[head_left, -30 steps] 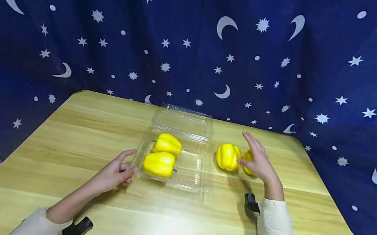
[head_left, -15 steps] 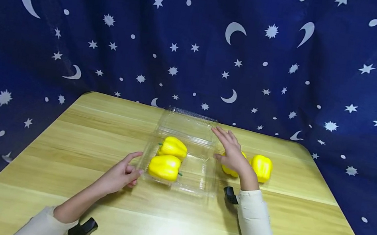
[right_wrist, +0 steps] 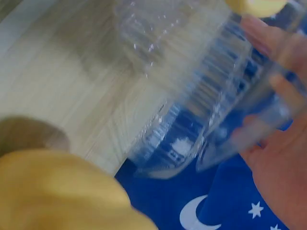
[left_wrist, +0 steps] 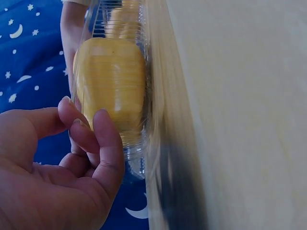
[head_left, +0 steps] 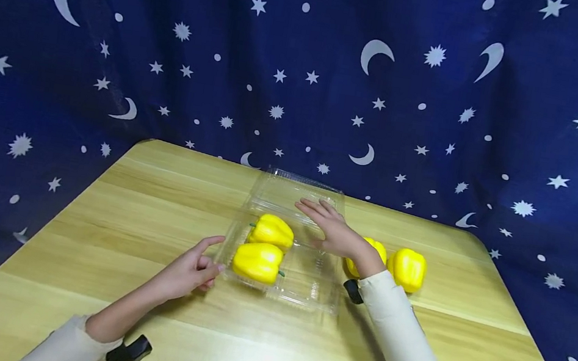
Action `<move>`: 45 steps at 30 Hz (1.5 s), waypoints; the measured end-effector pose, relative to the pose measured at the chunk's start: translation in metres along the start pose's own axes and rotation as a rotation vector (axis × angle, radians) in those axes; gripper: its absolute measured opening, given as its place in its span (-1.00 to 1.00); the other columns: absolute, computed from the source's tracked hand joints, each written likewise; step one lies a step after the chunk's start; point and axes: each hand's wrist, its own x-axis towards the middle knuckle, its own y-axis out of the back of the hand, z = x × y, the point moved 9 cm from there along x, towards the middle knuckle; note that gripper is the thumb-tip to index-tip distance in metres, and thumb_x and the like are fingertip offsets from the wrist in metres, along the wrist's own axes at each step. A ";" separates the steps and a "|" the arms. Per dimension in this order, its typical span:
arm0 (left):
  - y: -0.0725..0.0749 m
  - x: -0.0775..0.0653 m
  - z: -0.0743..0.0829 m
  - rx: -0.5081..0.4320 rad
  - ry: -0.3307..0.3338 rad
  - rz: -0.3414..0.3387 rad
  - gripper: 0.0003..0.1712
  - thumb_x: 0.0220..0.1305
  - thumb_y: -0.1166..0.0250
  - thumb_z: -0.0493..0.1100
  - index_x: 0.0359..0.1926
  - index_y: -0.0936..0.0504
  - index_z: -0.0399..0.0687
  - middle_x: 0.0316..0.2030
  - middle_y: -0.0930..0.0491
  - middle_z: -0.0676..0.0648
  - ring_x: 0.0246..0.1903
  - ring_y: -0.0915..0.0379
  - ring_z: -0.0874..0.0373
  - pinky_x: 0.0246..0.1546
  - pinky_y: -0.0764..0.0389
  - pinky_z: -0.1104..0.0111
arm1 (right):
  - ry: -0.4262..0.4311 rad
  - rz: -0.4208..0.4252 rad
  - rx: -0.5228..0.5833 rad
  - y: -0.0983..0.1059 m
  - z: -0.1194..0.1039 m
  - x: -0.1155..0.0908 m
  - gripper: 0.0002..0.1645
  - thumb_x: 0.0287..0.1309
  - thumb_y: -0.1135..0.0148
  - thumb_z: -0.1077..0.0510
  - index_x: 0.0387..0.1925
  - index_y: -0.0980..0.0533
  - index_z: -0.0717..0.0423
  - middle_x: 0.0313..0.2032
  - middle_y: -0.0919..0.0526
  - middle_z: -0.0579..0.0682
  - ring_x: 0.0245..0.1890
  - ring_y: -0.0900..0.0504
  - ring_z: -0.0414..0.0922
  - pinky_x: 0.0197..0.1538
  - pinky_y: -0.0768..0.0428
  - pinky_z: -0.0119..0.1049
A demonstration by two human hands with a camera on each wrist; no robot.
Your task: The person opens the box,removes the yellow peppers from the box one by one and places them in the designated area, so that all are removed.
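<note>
A clear plastic clamshell container (head_left: 304,272) lies with its lid folded back. Two yellow bell peppers, the nearer (head_left: 258,262) and the farther (head_left: 273,231), sit in its left half. My left hand (head_left: 193,272) holds the container's left edge near the front corner, thumb and index finger at the rim; a pepper (left_wrist: 112,81) shows close by in the left wrist view. Over the container's right half, my right hand (head_left: 334,231) hovers with fingers spread, holding nothing. To the right, a pepper (head_left: 376,251) is partly hidden by the right wrist, and another pepper (head_left: 408,269) stands beside it.
The wooden table (head_left: 222,338) extends around the container. Its far edge meets a dark blue curtain (head_left: 308,41) printed with moons and stars. A black wrist mount (head_left: 128,352) is on the left arm; the right arm has another (head_left: 353,291).
My right hand has moved left from the peppers on the table to above the container. The head view has shifted slightly. My left hand has stayed at the container's edge.
</note>
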 end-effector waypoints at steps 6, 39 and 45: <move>0.000 0.000 0.003 0.011 -0.021 -0.004 -0.25 0.30 -0.09 -0.19 0.37 0.10 -0.17 -0.60 -0.40 -0.09 -0.59 -0.32 0.17 -0.52 -0.48 0.39 | 0.010 -0.041 -0.013 -0.008 -0.006 0.011 0.05 -0.14 -0.34 0.40 0.37 -0.04 0.05 0.38 -0.04 0.07 0.37 0.13 0.25 0.31 0.04 0.21; 0.001 -0.002 0.001 -0.007 -0.018 0.002 -0.27 0.30 -0.09 -0.21 0.37 0.08 -0.16 -0.60 -0.41 -0.12 -0.58 -0.32 0.17 -0.47 -0.54 0.35 | 0.062 -0.129 -0.133 -0.031 -0.021 0.030 -0.02 -0.14 -0.34 0.38 0.33 -0.14 -0.04 0.37 -0.10 0.04 0.32 -0.03 0.29 0.19 -0.16 0.29; 0.001 0.000 -0.001 -0.007 -0.010 0.001 -0.26 0.30 -0.10 -0.18 0.37 0.07 -0.15 -0.60 -0.41 -0.10 -0.58 -0.33 0.17 -0.48 -0.53 0.36 | 0.031 -0.130 -0.108 -0.029 -0.018 0.028 -0.02 -0.19 -0.43 0.23 0.31 -0.18 -0.06 0.37 -0.09 0.03 0.34 0.02 0.27 0.24 -0.11 0.26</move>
